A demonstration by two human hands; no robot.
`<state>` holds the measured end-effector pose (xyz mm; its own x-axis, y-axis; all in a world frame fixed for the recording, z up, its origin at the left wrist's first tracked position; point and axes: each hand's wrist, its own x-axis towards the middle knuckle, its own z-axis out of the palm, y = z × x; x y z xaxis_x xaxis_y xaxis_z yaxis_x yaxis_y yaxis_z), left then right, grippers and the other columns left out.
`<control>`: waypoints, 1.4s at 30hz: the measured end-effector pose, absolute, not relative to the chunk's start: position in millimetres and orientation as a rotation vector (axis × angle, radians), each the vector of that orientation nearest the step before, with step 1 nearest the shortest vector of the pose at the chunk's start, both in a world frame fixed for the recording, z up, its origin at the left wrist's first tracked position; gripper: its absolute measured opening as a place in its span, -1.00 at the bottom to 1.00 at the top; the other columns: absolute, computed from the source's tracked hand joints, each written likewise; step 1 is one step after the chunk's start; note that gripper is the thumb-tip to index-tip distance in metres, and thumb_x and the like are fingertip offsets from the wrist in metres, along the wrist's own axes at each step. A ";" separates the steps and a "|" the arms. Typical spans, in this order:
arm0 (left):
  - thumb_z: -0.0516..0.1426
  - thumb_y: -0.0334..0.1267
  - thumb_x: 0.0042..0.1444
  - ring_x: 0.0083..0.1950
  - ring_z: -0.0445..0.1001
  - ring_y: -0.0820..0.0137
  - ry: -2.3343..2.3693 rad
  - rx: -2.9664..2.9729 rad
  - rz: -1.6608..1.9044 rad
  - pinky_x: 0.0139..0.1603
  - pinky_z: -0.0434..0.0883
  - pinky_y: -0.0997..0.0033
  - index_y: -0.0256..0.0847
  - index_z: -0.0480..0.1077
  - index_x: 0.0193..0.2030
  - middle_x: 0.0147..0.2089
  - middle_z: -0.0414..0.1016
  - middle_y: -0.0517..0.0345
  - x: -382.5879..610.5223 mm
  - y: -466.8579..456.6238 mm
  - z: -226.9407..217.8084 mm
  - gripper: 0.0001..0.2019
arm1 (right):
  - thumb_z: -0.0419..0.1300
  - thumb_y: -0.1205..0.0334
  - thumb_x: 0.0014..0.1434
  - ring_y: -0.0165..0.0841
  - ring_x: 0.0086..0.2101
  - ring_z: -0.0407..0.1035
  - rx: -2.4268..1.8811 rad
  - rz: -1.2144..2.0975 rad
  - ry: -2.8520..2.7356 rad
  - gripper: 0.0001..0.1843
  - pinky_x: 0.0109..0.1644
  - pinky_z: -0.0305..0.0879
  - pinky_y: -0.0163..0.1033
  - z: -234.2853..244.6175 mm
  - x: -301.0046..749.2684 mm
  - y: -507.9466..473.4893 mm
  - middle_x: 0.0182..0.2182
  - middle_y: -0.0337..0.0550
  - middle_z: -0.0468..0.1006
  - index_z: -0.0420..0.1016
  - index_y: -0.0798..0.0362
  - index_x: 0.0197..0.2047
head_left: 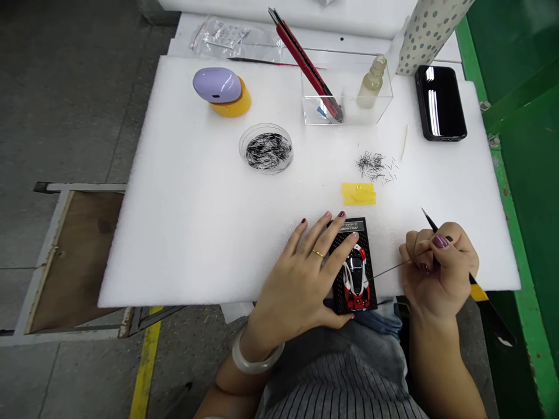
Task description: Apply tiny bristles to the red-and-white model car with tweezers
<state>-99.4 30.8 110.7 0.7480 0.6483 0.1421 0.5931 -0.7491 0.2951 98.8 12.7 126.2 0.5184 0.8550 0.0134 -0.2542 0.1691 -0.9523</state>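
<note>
A small red and white model car (357, 278) sits on a black rectangular base (365, 230) at the near edge of the white foam pad (209, 233). My left hand (305, 273) lies over the base's left side, fingers stretched out and touching it. My right hand (437, 267) is closed to the right of the car, pinching a thin metal pin (391, 270) that points at the car. The same hand also grips black tweezers (430, 221), tip pointing up and away.
A round dish of black pins (266, 150), a loose pile of pins (373, 164), yellow tape (358, 194), a clear box (347, 96) with a red cutter and a small bottle, a black phone (440, 102), and a purple and yellow object (220, 90) lie on the pad.
</note>
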 end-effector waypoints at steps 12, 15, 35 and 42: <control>0.26 0.49 -0.20 0.54 0.03 -0.16 0.951 2.713 0.340 0.50 0.05 -0.17 -0.27 -0.07 0.50 0.56 -0.02 -0.34 -99.0 30.6 106.7 0.27 | 0.35 0.24 0.15 -0.49 -0.66 0.05 -1.185 0.544 -0.926 -0.78 -0.59 -0.04 -0.29 162.1 124.6 43.1 -0.62 -0.32 0.36 0.43 0.00 -0.48; 0.28 0.46 -0.20 0.55 -0.01 -0.18 0.945 2.702 0.343 0.50 0.04 -0.19 -0.27 -0.11 0.51 0.56 -0.06 -0.37 -98.4 29.5 106.4 0.29 | 0.30 0.14 0.26 -0.40 -0.58 0.23 -1.165 0.069 -1.179 -0.83 -0.50 0.11 -0.21 190.5 136.6 89.6 -0.53 -0.26 0.44 0.52 -0.05 -0.37; 0.27 0.42 -0.19 0.56 0.01 -0.20 0.835 2.536 0.495 0.47 0.18 -0.27 -0.40 0.09 0.40 0.52 0.11 -0.34 -103.6 30.7 112.0 0.17 | 0.18 -0.21 0.31 -0.50 -0.58 0.20 -1.298 0.194 -1.544 -0.54 -0.46 0.06 -0.25 187.3 169.7 197.6 -0.58 -0.30 0.48 0.55 0.05 -0.27; 0.16 0.51 -0.11 0.56 0.01 -0.18 0.816 2.473 0.547 0.46 0.21 -0.30 -0.34 0.05 0.41 0.52 0.12 -0.31 -103.4 33.0 113.9 0.15 | 0.29 -0.30 0.16 -0.41 -0.49 0.30 -1.253 0.443 -1.319 -0.53 -0.40 0.20 -0.23 172.5 164.1 157.9 -0.49 -0.25 0.45 0.51 -0.03 -0.34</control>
<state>-103.4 33.0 113.9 0.7426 0.6330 0.2187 0.4429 -0.7091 0.5486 164.1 157.9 172.5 0.2836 0.8373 0.4675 0.3858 0.3467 -0.8550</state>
